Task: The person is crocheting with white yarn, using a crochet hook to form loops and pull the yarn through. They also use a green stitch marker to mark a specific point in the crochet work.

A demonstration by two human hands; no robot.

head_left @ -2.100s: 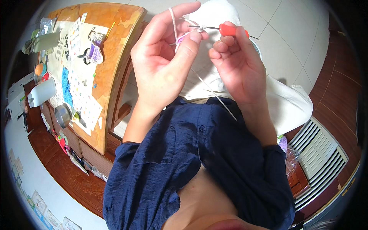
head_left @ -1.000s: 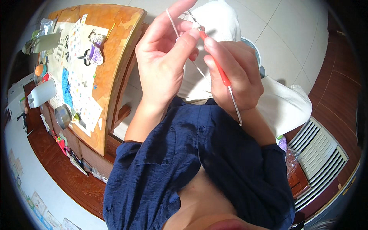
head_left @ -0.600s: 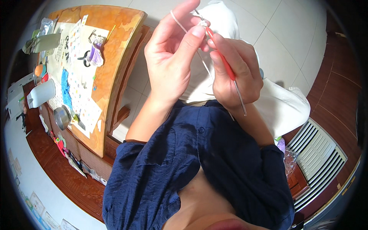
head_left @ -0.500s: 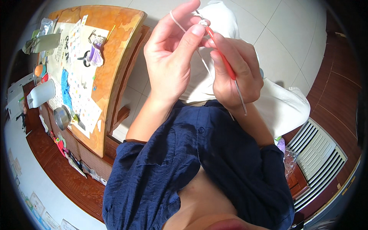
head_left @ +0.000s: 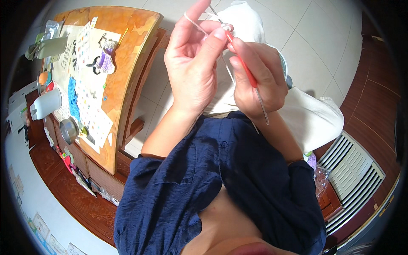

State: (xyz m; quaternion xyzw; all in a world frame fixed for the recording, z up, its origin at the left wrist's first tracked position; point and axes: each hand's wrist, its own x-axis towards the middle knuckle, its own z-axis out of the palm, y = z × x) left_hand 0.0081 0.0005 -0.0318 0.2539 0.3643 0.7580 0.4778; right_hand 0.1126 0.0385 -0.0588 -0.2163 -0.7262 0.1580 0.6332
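Observation:
My left hand (head_left: 191,74) pinches a small piece of white yarn work (head_left: 226,27) between thumb and fingers, with a white strand (head_left: 192,22) draped over its raised index finger. My right hand (head_left: 267,78) is closed around a red-handled metal crochet hook (head_left: 251,77), held diagonally, whose upper end reaches into the yarn work. The hands are close together above my lap in white trousers (head_left: 312,119). A strand of yarn hangs down between them.
On my left, a wooden table (head_left: 140,21) holds paper sheets, black scissors (head_left: 94,64), purple-and-white crochet (head_left: 107,59), blue crochet (head_left: 73,95), a metal bowl (head_left: 69,129) and a white plastic container (head_left: 44,104). A slatted light panel (head_left: 352,174) lies at lower right.
Since the earliest frame my right hand has turned over, swinging the hook from horizontal to a steep diagonal. Just lately it has shifted slightly left; my left hand still pinches the work.

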